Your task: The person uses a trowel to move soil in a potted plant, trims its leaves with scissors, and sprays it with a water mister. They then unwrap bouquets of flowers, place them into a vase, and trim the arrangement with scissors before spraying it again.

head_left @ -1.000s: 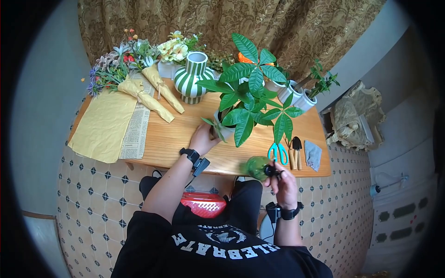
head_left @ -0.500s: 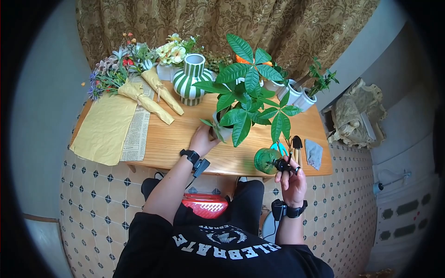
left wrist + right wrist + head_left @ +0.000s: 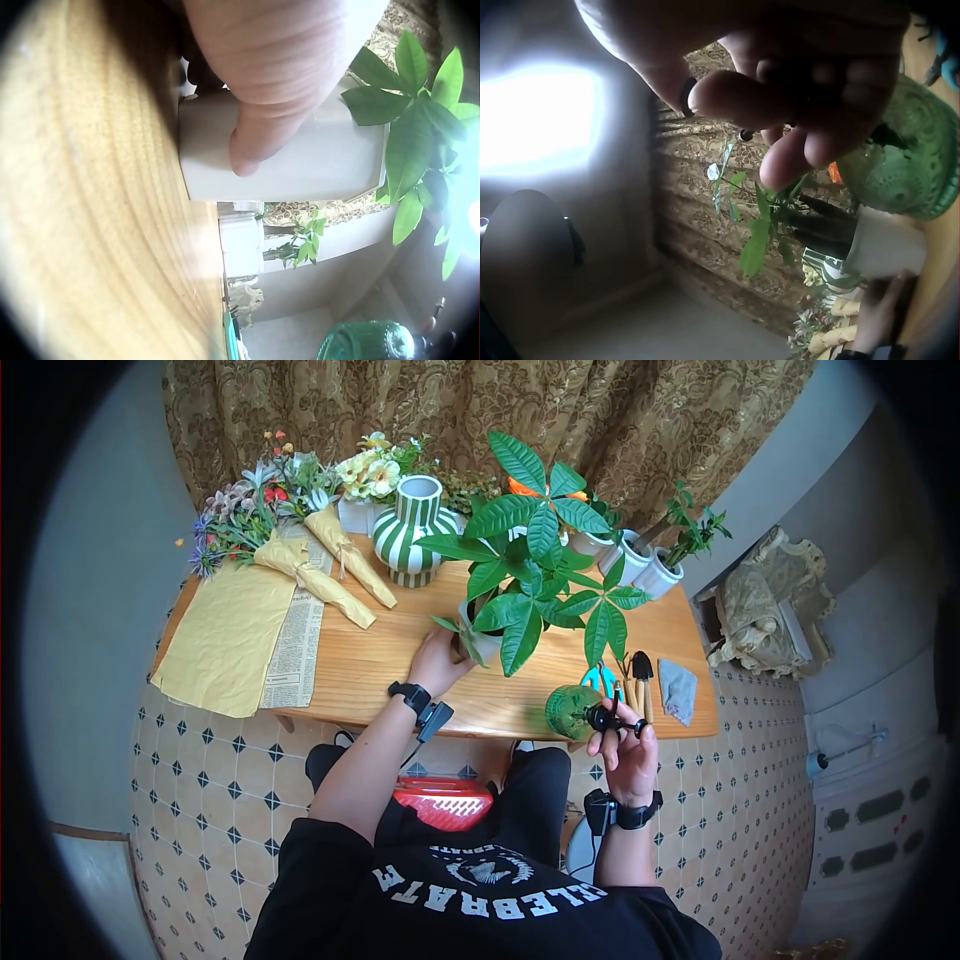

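My left hand (image 3: 437, 663) grips the white pot (image 3: 322, 150) of a broad-leaved green plant (image 3: 520, 630), thumb pressed on its side; the other fingers are mostly hidden. The pot stands on the wooden table. At the front edge, my right hand (image 3: 630, 768) holds a green glass spray bottle (image 3: 568, 710) by its black pump head (image 3: 602, 717). The bottle lies tilted in the air, its base to the left and its head in my fingers. In the right wrist view the embossed glass (image 3: 919, 161) shows beyond the dark, shaded fingers.
Turquoise scissors (image 3: 600, 680), small wooden-handled garden tools (image 3: 642, 685) and a grey cloth (image 3: 677, 693) lie at the right. A green-striped vase (image 3: 412, 540) stands behind. Wrapped bouquets (image 3: 315, 580), brown paper (image 3: 225, 635) and newspaper (image 3: 293, 650) cover the left. White potted plants (image 3: 655, 575) stand back right.
My right hand has moved to the right with the spray bottle, which was blurred a second ago and now hangs nearly still. My left hand stays at the pot.
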### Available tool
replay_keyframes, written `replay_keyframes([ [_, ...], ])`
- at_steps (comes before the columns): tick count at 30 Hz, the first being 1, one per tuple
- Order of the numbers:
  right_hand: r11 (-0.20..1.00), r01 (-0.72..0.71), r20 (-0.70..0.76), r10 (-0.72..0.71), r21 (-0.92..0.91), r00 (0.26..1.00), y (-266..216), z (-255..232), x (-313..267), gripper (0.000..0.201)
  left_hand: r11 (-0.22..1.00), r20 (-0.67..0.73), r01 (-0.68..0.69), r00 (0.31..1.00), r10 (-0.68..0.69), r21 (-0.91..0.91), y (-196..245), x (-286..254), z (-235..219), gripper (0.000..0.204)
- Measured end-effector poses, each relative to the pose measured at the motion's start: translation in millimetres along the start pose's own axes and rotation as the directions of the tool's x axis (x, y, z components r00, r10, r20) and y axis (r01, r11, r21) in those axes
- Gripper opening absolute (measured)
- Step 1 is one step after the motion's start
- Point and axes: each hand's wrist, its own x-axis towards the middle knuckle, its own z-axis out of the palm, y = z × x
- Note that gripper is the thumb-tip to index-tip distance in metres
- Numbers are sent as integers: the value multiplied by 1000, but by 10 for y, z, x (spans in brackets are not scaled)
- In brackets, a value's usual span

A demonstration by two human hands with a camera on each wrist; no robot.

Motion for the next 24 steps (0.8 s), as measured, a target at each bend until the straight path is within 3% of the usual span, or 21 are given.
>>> replay_keyframes([
  [5, 994, -22, 87, 31, -104, 996, 19, 43, -41, 62, 999, -34, -33, 999, 33, 3, 13, -2, 7, 45],
  [8, 982, -53, 115, 74, -179, 991, -37, 194, -42, 58, 1000, -22, -19, 1000, 19, -2, 49, -6, -26, 44],
  [9, 993, -85, 149, 96, -79, 984, -23, 168, -34, 53, 1000, -12, -8, 1000, 8, -1, 66, -8, -39, 44],
  [15, 994, -88, 145, 96, -61, 985, -10, 164, -14, 52, 1000, -24, -15, 1000, 15, 5, 69, -12, -33, 44],
  [24, 987, -89, 190, 114, -136, 975, -4, 217, -30, 54, 999, -26, -25, 999, 25, 20, 23, -4, -7, 45],
])
